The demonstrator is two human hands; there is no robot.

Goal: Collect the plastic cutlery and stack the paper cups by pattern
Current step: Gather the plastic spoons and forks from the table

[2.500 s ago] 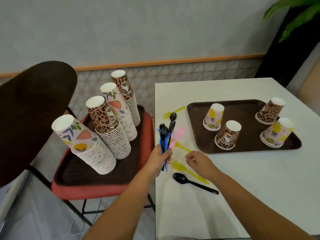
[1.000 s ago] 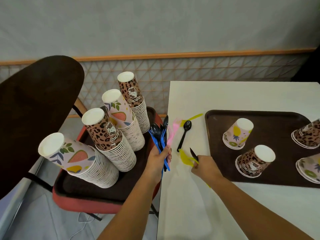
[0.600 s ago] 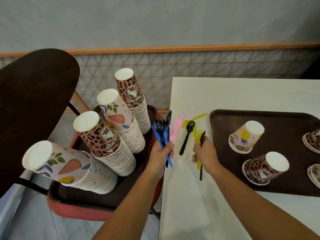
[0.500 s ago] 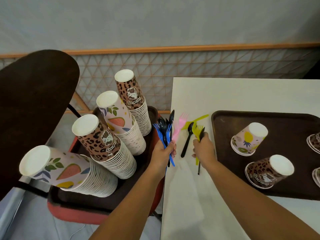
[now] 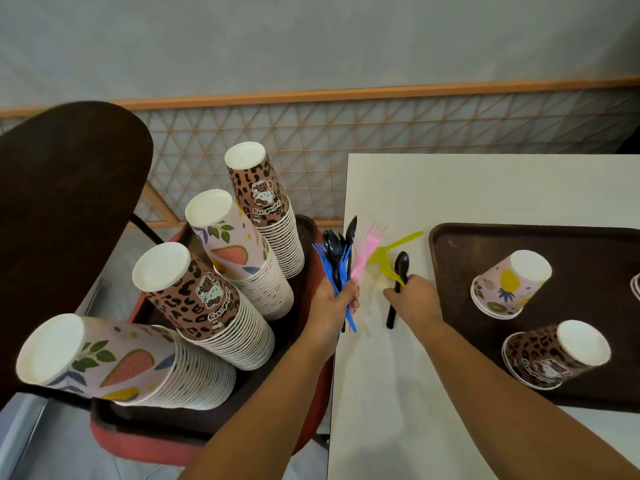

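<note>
My left hand (image 5: 337,301) grips a bundle of cutlery (image 5: 341,259): blue, black and pink forks and spoons fanned upward at the white table's left edge. My right hand (image 5: 414,299) rests on the table, closed on a black spoon (image 5: 400,268) together with yellow pieces (image 5: 394,277). A yellow knife (image 5: 398,244) lies just beyond it. On the brown tray (image 5: 460,306) to the right stand upside-down cups: a fruit-pattern cup (image 5: 509,284) and a leopard-pattern cup (image 5: 550,355).
Left of the table, a red chair (image 5: 145,448) carries a dark tray with several tall leaning cup stacks: leopard stacks (image 5: 256,188) (image 5: 194,299) and fruit stacks (image 5: 225,233) (image 5: 104,362). A dark chair back (image 5: 62,202) rises at far left. A lattice wall runs behind.
My right hand picked up yellow and black cutlery off the table and moved toward the far left corner, now closing on the black spoon there. My left hand keeps its bundle.
</note>
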